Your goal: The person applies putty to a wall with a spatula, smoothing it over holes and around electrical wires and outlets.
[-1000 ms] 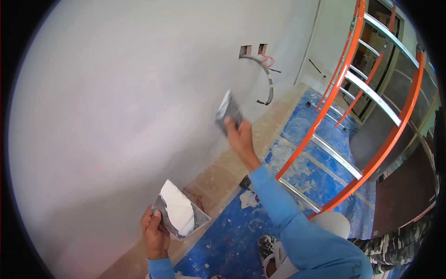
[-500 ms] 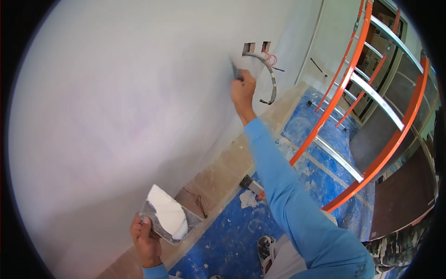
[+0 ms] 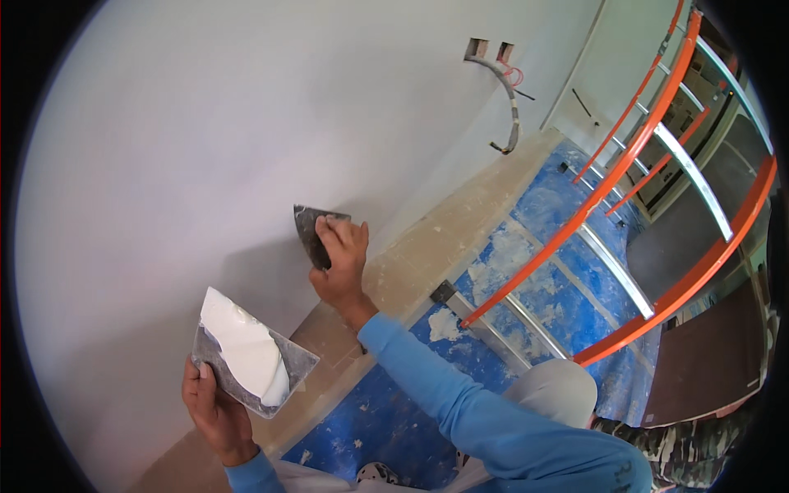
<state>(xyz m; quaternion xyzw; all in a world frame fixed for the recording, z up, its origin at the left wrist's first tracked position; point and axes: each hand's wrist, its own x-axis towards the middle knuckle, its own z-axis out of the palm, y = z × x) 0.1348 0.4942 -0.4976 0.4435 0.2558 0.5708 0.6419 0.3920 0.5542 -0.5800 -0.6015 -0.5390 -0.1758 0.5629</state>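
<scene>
My left hand (image 3: 215, 411) grips a square clear-grey plate (image 3: 297, 361) bearing a thick white mound of paste (image 3: 246, 345) at the lower left. My right hand (image 3: 340, 267), in a blue sleeve, holds a dark flat scraper blade (image 3: 306, 226) low against the white wall (image 3: 181, 148), above and right of the plate. Higher on the wall are two square cutouts (image 3: 477, 48) with a hanging grey conduit (image 3: 512, 107) and red wires (image 3: 513, 76).
An orange ladder (image 3: 625, 164) with silver rungs stands at my right on a stained blue floor sheet (image 3: 514, 263). A beige strip of floor (image 3: 419, 255) runs along the wall. Dark brown panels (image 3: 699, 357) and camouflage fabric (image 3: 666, 448) are at the lower right.
My right hand and blade rose toward the wall cutouts, then came down and leftward. My left hand with the plate has shifted left, and the view has shifted.
</scene>
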